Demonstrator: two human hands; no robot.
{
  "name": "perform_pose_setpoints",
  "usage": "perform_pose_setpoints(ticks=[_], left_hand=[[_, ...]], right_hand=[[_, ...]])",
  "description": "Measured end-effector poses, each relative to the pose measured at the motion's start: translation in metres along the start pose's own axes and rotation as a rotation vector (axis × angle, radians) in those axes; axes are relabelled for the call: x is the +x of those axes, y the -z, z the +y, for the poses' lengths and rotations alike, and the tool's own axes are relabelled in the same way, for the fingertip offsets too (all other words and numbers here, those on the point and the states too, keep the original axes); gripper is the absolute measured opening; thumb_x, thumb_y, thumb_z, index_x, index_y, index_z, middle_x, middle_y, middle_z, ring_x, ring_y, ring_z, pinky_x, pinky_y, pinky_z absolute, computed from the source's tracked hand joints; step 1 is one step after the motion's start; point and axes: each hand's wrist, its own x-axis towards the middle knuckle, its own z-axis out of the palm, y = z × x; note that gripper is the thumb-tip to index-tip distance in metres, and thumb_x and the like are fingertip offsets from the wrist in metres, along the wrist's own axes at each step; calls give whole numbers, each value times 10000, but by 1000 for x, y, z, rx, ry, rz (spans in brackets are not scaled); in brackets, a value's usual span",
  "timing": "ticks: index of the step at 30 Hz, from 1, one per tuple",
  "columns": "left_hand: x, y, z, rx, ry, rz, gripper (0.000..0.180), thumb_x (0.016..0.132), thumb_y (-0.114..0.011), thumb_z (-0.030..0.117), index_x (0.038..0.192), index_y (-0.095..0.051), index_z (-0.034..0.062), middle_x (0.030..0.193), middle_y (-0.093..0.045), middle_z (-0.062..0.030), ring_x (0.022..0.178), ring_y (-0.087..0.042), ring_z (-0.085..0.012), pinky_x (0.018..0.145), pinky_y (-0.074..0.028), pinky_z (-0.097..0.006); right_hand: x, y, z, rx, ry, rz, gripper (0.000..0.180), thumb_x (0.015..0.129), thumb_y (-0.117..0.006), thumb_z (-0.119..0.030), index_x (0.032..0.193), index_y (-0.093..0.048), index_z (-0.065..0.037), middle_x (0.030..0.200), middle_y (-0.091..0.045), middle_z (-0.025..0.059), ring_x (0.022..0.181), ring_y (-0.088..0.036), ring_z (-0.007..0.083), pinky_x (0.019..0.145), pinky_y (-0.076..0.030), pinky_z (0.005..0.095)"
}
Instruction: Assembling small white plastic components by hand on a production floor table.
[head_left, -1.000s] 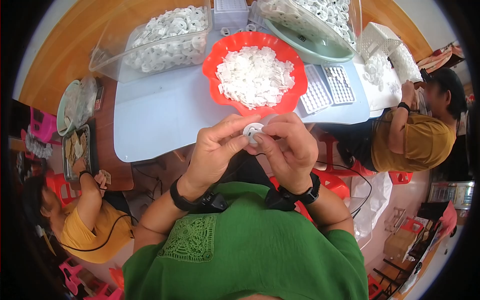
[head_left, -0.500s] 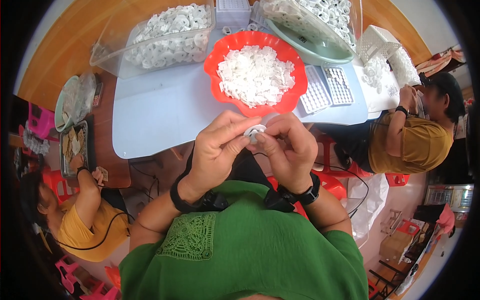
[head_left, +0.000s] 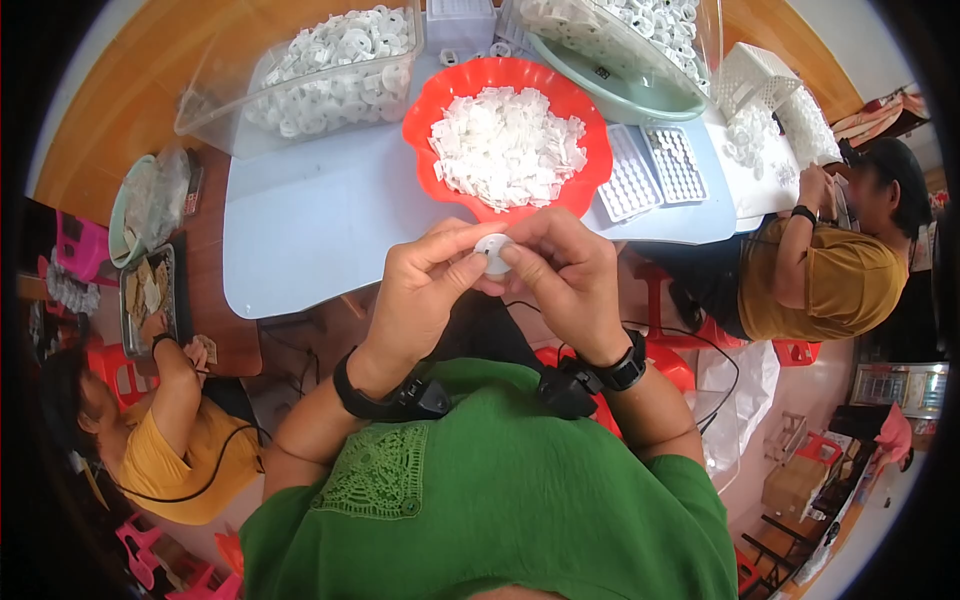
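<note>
Between my two hands is a small round white plastic disc (head_left: pixel 492 248) with a dark slot, its flat face turned up toward me. My left hand (head_left: pixel 425 290) pinches its left side with thumb and fingers. On the opposite side, my right hand (head_left: pixel 568 285) grips it too, the thumb pressing on the face. Both hands are in front of the table's near edge, just below a red scalloped bowl (head_left: pixel 418 140) heaped with flat white plastic pieces (head_left: pixel 510 150). My fingers hide the underside of the disc.
A clear bin (head_left: pixel 215 118) of round white parts stands on the blue table (head_left: pixel 300 215) at the far left. Behind the bowl to the right are a green basin (head_left: pixel 640 98) and two white trays (head_left: pixel 628 178). Co-workers in yellow sit at left (head_left: pixel 180 450) and right (head_left: pixel 845 265).
The disc has turned from a tilted position to show its flat face. Both hands have shifted slightly left, and the right thumb has moved onto the disc.
</note>
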Motion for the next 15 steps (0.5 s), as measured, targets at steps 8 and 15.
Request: perform_pose_setpoints(ticks=[8,15], left_hand=[[7,-1,6,-417,285,38,261,934,-505,18,1169,-581,-70,987,-606,-84,903,-622,-153,764,-551,-265],[10,-7,0,0,95,103,203,877,-552,-42,1059,-638,-69,898,-596,-65,779,-619,-131,642,-538,-228]], right_hand=[[-3,4,7,148,-147,-9,94,927,-538,-44,941,-599,26,736,-606,32,603,-547,55,535,-444,200],[-3,-3,6,161,-176,3,56,879,-609,-6,891,-567,30,735,-621,45,607,-566,56,526,-454,193]])
